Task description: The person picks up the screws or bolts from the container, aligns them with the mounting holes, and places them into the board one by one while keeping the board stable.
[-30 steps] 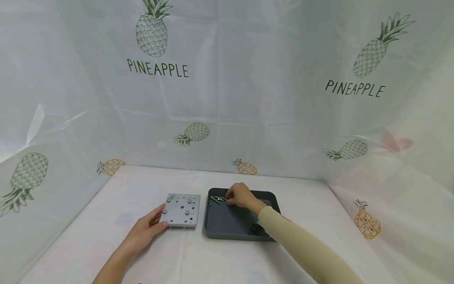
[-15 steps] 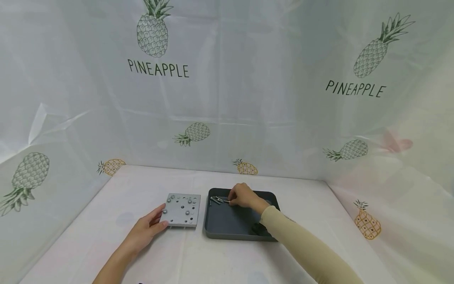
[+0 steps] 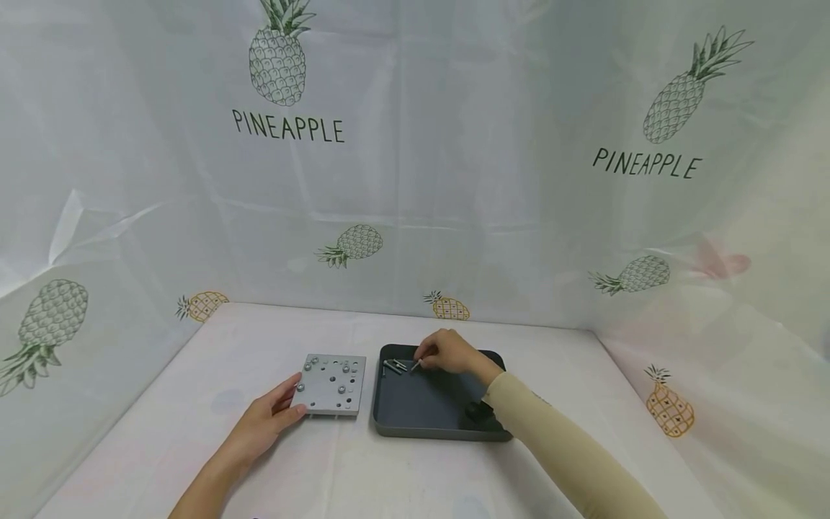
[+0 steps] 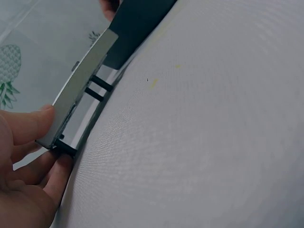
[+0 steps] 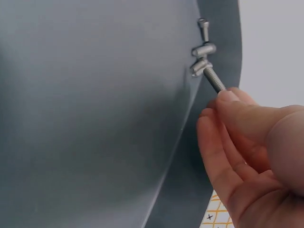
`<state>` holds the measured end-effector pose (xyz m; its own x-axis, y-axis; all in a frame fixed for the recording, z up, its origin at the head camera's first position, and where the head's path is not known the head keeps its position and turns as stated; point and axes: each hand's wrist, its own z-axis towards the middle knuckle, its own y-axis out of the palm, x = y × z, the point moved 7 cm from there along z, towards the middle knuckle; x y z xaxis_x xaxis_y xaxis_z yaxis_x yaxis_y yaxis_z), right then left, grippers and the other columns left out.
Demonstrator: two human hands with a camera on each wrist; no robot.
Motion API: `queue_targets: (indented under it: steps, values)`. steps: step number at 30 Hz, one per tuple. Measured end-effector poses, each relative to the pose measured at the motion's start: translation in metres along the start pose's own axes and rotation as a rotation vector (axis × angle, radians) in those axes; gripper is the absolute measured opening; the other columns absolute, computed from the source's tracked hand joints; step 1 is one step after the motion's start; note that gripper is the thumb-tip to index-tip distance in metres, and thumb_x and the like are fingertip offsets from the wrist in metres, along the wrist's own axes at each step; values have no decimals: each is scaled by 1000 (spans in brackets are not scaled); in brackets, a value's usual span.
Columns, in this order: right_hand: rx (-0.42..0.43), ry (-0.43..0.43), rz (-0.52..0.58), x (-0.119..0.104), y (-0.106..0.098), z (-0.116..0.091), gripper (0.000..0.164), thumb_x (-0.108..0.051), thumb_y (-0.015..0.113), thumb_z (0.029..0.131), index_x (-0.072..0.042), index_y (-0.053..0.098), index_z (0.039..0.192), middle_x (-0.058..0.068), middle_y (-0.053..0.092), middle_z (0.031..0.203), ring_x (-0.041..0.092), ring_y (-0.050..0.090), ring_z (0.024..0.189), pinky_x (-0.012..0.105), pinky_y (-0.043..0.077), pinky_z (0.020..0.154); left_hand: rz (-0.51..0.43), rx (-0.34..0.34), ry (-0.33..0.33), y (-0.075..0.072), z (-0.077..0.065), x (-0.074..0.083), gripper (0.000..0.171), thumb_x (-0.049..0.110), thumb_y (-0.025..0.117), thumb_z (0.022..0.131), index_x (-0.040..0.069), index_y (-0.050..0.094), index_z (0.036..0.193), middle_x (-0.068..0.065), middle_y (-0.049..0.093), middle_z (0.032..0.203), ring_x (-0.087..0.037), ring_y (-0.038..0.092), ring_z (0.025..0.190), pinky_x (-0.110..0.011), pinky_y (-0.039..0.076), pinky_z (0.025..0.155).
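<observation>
A square metal plate (image 3: 324, 398) with holes and several bolt heads sits left of the dark tray (image 3: 415, 411). My left hand (image 3: 264, 423) holds its left edge, thumb on the near side. Bolt shanks (image 4: 102, 83) stick out beneath the plate in the left wrist view. Over the tray's far part, my right hand (image 3: 449, 352) pinches a threaded bolt (image 5: 214, 79) between thumb and fingers; one end of it is hidden by the fingertips. Several loose bolts (image 3: 394, 366) lie in the tray's far left corner, close to the pinched one.
A black object (image 3: 478, 411) lies in the tray near its right side, partly hidden by the right sleeve (image 3: 538, 425). White cloth (image 3: 389, 476) covers the table. A pineapple-print curtain (image 3: 454, 180) hangs behind and at both sides.
My right hand has drawn slightly back to the right, and the bolt in its fingers now shows, tilted. The left hand and plate stay in place.
</observation>
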<state>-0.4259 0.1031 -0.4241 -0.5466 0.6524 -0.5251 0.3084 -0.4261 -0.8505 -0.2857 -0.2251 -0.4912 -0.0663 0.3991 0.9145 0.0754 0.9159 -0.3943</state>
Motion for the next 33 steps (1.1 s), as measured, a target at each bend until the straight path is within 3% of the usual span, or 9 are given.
queue_targets:
  steps: [8,18,33]
  values:
    - [26,-12,95,-4,-5,4,16,-12,78,98,-8,81,113,-2,80,100,5,71,87,24,59,77,-1,-2,5,0,1,0,74,27,70,104,12,34,167,-28,39,165,-47,38,153,-57,34,124]
    - [12,-99,157,-19,2,17,21,-17,75,101,-10,81,119,-2,79,118,7,71,101,28,60,89,-3,-3,0,0,1,-1,74,26,69,105,13,32,168,-28,38,165,-47,38,153,-56,34,124]
    - [11,-130,215,-56,16,51,19,-18,72,103,-16,81,121,-6,78,117,4,71,105,26,59,96,-9,18,7,0,1,-1,73,24,69,105,10,34,167,-29,45,160,-44,46,148,-54,41,121]
